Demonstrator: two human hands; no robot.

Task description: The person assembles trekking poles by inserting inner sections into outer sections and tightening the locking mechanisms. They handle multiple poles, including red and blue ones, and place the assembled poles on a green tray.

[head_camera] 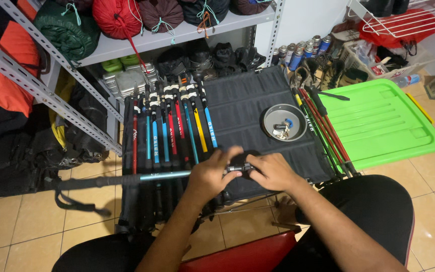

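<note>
A red seat edge [242, 254] sits closest to the camera, between the person's dark-clothed knees. Just past it, both bare hands meet over a black cloth table [258, 100]. The left hand [208, 175] wraps its fingers tight around a teal walking pole [127, 179]. The pole lies sideways, and its black handle and strap stick out to the left over the tiled floor. The right hand [273, 171] pinches a small black and silver clamp piece [239, 167] on the pole's end, with fingers curled close. A row of folded poles [169, 128] with red, blue and yellow parts lies flat on the table. A round metal dish [284, 122] holds a few small parts. More thin poles [323, 128] lie along the table's right edge, beside a green plastic lid [378, 121]. So this one pole looks to be in the middle of the work, and the small parts in the dish are not used yet.
</note>
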